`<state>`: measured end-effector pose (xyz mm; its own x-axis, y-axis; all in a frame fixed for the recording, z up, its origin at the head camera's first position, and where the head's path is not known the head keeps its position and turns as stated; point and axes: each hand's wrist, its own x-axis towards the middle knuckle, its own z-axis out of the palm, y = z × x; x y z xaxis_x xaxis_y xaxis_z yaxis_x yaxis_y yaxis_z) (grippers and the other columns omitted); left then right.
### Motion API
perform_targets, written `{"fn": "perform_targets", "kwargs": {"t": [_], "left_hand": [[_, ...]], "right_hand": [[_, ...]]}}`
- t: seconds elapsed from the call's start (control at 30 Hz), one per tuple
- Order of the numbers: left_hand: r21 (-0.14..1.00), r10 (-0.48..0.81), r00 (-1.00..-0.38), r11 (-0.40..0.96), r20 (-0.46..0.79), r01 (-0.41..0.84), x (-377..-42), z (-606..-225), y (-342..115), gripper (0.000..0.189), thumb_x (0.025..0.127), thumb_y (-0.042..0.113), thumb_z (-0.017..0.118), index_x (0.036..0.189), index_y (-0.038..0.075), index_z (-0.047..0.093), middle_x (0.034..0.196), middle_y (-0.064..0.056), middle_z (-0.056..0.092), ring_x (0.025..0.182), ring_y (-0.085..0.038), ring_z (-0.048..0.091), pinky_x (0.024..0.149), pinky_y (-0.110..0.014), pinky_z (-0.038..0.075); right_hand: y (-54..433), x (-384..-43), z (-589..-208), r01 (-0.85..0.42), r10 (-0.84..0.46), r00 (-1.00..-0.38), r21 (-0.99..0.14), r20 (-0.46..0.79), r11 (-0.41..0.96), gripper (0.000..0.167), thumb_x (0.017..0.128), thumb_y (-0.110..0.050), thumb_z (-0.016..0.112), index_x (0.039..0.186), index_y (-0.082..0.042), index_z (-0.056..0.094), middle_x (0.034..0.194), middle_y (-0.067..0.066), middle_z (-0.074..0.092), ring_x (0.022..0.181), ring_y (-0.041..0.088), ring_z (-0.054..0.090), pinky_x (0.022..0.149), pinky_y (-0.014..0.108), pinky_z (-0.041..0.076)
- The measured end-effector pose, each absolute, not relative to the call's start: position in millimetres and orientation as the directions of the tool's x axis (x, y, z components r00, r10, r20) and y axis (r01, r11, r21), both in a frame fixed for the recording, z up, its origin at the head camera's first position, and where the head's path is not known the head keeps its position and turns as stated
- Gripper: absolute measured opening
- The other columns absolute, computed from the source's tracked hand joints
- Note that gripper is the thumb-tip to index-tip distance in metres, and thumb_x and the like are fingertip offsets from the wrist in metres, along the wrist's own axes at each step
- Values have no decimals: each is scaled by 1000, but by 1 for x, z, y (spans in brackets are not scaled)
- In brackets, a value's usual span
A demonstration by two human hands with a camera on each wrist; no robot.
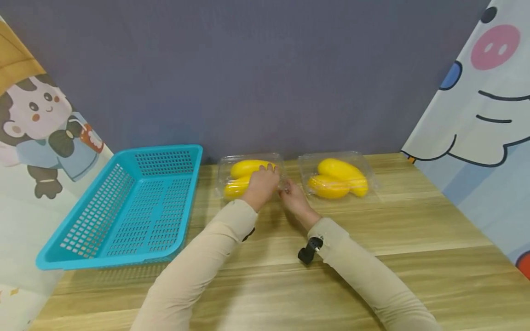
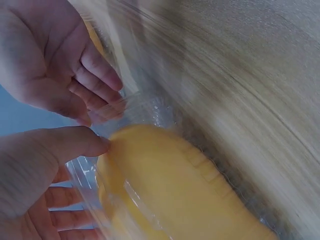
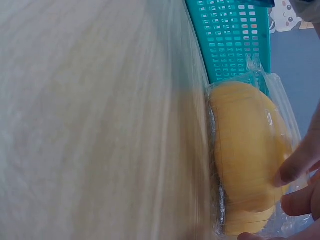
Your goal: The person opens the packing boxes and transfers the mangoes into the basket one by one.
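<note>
A clear plastic clamshell box [image 1: 221, 172] holds yellow, mango-like fruits [image 1: 236, 187] and stands just right of the basket. Over its right part lies my left hand [image 1: 262, 184]; in the left wrist view its thumb [image 2: 75, 142] is on the lid's edge and the other fingers are behind the clear plastic. My right hand [image 1: 297, 202] pinches the box's right end, where the left wrist view shows clear film by its fingers [image 2: 97, 72]. The fruits [image 3: 242, 145] press close under the lid in the right wrist view.
A second clear box [image 1: 306, 163] with similar yellow fruits [image 1: 341, 172] stands to the right. On the left is a turquoise perforated basket [image 1: 191, 193]. Behind the wooden table [image 1: 290, 289] rises a grey panel [image 1: 265, 78], with cartoon-printed sheets [image 1: 476, 119] at the sides.
</note>
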<state>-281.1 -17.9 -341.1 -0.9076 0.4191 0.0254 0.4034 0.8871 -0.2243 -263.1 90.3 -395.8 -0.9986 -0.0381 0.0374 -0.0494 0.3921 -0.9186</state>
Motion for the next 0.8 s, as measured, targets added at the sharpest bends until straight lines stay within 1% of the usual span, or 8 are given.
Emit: {"fn": "perform_targets", "kwargs": {"t": [0.13, 0.27, 0.5, 0.6, 0.8], "left_hand": [[-237, 436, -896, 882, 83, 407, -281, -343, -17, 47, 95, 14, 55, 139, 2, 44, 134, -18, 51, 114, -34, 55, 77, -38, 56], [-250, 453, -885, 874, 109, 417, -281, -344, -18, 45, 94, 13, 56, 136, 1, 48, 130, -18, 54, 108, -33, 58, 76, -38, 56], [-315, 514, -837, 839, 187, 444, -282, -347, -18, 38, 92, 10, 57, 129, -2, 55, 109, -17, 65, 88, -28, 64, 70, -33, 56], [-349, 537, -813, 824, 226, 447, -281, -349, -18, 34, 91, 7, 58, 124, -2, 59, 102, -16, 67, 81, -26, 65, 67, -32, 56], [-391, 563, -786, 804, 255, 449, -281, -350, -18, 31, 89, 7, 60, 119, -2, 63, 97, -14, 69, 78, -22, 66, 68, -31, 56]], "right_hand": [[90, -263, -395, -45, -36, -999, -924, 34, 379, 57, 91, -7, 49, 140, 13, 28, 141, 32, 37, 131, 41, 36, 107, 49, 33], [90, -263, -396, -38, -32, -999, -925, 28, 378, 57, 91, -8, 50, 140, 13, 29, 140, 31, 37, 130, 41, 37, 107, 48, 34], [90, -264, -396, -58, -26, -998, -915, 52, 399, 51, 91, -9, 51, 136, 11, 38, 134, 28, 47, 123, 37, 44, 102, 49, 39], [90, -263, -397, -62, -28, -998, -910, 55, 409, 51, 91, -11, 52, 136, 10, 39, 134, 27, 47, 123, 36, 45, 101, 49, 39], [90, -264, -397, -57, -26, -998, -907, 51, 417, 52, 92, -12, 51, 137, 9, 38, 137, 27, 45, 127, 37, 42, 105, 48, 36]]}}
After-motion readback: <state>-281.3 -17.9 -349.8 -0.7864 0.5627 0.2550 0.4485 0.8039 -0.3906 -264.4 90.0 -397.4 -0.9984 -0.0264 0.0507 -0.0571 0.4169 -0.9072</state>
